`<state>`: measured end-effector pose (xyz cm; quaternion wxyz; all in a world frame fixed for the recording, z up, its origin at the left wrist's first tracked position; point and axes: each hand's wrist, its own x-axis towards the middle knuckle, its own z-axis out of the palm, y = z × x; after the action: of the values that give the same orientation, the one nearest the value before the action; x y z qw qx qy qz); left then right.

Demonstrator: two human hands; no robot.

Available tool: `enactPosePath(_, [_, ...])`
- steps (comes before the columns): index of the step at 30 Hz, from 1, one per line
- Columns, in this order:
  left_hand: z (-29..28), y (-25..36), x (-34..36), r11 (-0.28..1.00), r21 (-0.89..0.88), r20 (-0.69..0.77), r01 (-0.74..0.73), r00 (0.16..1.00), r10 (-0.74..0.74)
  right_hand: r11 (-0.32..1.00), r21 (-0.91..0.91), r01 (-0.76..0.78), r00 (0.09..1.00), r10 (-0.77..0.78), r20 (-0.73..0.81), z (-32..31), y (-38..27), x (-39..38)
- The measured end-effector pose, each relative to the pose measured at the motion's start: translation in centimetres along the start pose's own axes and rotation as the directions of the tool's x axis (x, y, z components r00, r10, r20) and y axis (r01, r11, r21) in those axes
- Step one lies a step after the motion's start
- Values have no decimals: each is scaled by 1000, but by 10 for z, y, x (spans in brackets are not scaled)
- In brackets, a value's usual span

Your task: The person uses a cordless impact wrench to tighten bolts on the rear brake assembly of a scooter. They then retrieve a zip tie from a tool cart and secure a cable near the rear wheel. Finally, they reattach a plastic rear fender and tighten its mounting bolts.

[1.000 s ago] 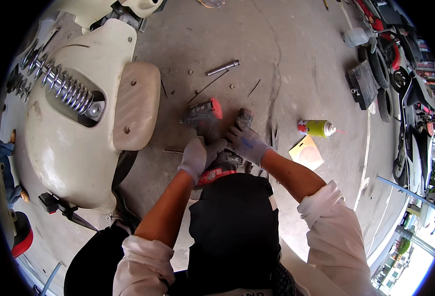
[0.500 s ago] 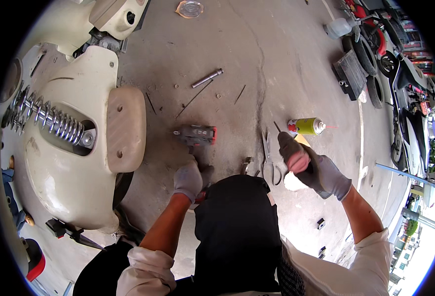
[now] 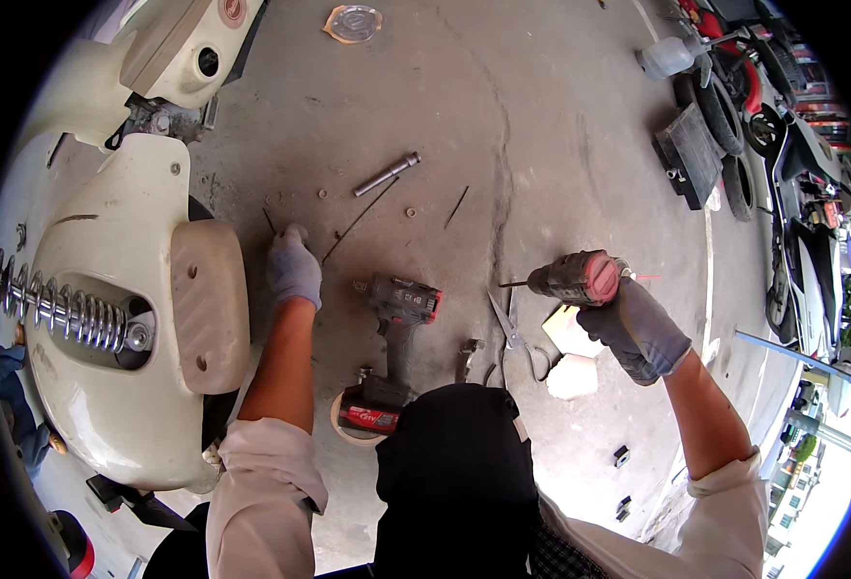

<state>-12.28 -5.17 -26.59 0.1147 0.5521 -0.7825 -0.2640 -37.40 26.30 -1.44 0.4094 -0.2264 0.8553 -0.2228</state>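
Observation:
My left hand, in a grey glove, reaches down to the floor beside the cream scooter body. Its bent fingers close at the near end of a thin dark rod, and they hide that end. In my gloved right hand is a cordless drill, held by its handle, with a thin bit pointing left. A second power tool, a dark impact wrench with a red battery base, stands on the floor between my arms. Below the drill lie scissors and a yellow pad.
On the left lies the cream scooter body with a coil spring. A metal socket extension, a long thin rod and small rings lie farther out. Tyres and a black box stand at the right.
My left hand has let go of the impact wrench and moved left and away from me to the thin rod. The drill has turned and now points left; the view has shifted slightly.

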Motion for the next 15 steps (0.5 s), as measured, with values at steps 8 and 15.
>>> enactPosePath(8, [2, 45, -2, 975, 142, 115, -171, 981, 156, 887, -440, 142, 989, -148, 22, -2, -15, 2])
enactPosePath(15, [55, 34, 1, 990, -139, 325, 40, 946, 7, 821, -571, 3, 1000, 9, 19, -8, -24, -14])
